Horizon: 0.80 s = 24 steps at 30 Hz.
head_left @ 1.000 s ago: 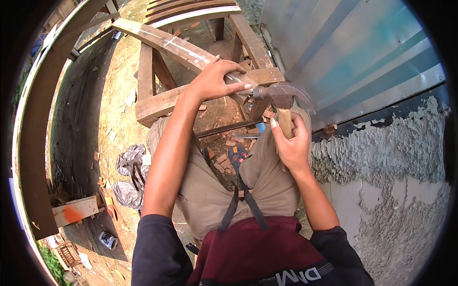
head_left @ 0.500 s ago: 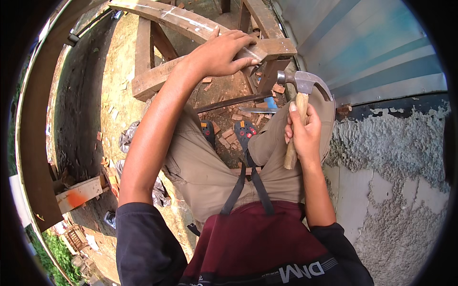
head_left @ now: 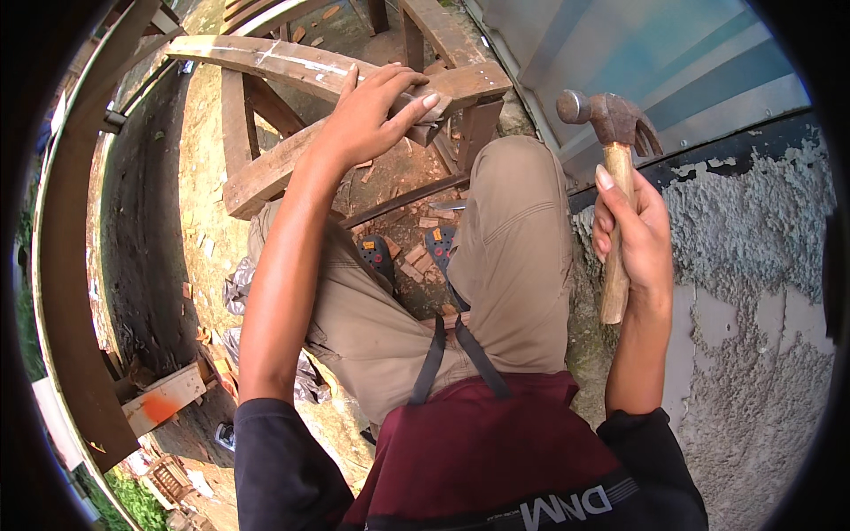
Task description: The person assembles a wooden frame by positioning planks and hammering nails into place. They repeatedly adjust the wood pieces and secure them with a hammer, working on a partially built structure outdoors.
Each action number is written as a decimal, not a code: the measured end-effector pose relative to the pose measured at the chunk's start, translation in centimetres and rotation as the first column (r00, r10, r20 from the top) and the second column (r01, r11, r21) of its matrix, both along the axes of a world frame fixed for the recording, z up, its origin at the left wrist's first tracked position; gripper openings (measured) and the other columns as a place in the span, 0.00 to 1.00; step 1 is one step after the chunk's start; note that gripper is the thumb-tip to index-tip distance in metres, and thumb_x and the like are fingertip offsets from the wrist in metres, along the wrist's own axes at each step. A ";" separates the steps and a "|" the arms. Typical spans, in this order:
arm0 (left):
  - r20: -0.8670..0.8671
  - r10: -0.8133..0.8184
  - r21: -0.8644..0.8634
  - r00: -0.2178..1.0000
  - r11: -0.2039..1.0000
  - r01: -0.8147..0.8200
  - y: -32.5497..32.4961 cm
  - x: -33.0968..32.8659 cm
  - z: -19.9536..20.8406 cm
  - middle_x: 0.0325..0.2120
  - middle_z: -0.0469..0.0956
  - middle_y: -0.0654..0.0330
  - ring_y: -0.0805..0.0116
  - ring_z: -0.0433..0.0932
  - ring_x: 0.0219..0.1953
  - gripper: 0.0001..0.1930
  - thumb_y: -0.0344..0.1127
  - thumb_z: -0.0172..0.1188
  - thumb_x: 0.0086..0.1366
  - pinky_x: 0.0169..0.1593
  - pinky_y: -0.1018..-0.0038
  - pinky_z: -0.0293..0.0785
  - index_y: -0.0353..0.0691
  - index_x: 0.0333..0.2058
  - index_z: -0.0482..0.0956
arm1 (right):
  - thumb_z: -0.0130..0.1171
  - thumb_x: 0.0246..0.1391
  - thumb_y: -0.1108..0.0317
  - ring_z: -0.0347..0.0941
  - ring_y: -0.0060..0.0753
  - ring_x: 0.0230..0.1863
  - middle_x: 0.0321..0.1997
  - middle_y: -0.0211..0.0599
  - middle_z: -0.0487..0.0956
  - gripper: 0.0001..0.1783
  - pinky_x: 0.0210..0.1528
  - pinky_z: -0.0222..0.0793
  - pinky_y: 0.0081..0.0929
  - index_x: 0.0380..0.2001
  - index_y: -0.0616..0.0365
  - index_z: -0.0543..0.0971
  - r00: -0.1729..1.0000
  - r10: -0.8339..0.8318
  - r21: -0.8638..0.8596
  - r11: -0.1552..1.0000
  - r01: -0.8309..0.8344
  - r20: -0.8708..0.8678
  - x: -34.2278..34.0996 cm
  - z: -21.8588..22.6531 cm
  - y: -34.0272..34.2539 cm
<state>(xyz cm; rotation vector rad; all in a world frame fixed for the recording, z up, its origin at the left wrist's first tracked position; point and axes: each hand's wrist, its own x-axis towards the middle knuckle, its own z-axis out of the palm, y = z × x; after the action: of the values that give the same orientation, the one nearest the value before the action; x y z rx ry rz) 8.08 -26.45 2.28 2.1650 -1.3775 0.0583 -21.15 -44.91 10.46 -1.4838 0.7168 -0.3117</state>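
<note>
- Partly, the left hand (head_left: 366, 117) covers one beam (head_left: 297, 64), fingers spread.
- Right hand (head_left: 639, 237): fingers curled round one hammer (head_left: 619, 161).
- Trousers (head_left: 518, 234) partly hide two shoes (head_left: 377, 254).

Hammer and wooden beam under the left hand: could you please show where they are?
Hammer (head_left: 619, 158): head view, on the upper handle.
Wooden beam (head_left: 290, 71): head view, on its white-marked face.

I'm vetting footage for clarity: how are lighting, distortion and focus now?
Head view: fisheye curves the brown board at left and blackens corners; sun brightens the ground left of the legs; the metal sheet has a soft sheen; the hammer and right hand look fairly sharp.
</note>
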 end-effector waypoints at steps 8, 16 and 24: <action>-0.211 -0.074 -0.182 0.975 0.983 0.035 3.0 -4.9 3.2 0.39 0.84 0.53 0.60 0.82 0.42 0.12 0.36 0.64 0.69 0.48 0.68 0.76 0.33 0.45 0.84 | 0.60 0.67 0.55 0.67 0.19 0.17 0.22 0.24 0.71 0.16 0.20 0.64 0.23 0.33 0.57 0.76 0.929 0.087 0.178 0.984 -0.023 -0.360 -2.2 -15.7 -1.5; -0.550 0.017 -0.149 0.835 0.982 -0.118 5.6 -11.4 1.1 0.33 0.85 0.57 0.71 0.82 0.38 0.06 0.28 0.65 0.68 0.46 0.75 0.75 0.30 0.37 0.83 | 0.63 0.65 0.54 0.72 0.21 0.17 0.22 0.30 0.77 0.18 0.19 0.67 0.25 0.36 0.61 0.80 0.810 0.244 0.161 0.969 -0.186 -0.533 -4.1 -34.4 -0.4; -0.476 -0.130 0.032 0.870 0.986 0.165 -1.0 -14.8 -4.0 0.33 0.84 0.49 0.54 0.83 0.36 0.08 0.32 0.66 0.66 0.42 0.65 0.77 0.31 0.38 0.83 | 0.72 0.53 0.49 0.81 0.35 0.30 0.27 0.42 0.83 0.25 0.36 0.72 0.37 0.42 0.61 0.84 0.681 0.453 -0.151 0.760 -0.633 -0.575 -5.1 -41.5 -4.5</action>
<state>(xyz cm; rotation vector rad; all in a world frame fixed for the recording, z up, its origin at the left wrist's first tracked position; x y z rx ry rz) -6.75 -27.47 -1.70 1.9423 -1.2579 -0.5544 -26.27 -49.37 -31.04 -2.0771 0.5922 0.4816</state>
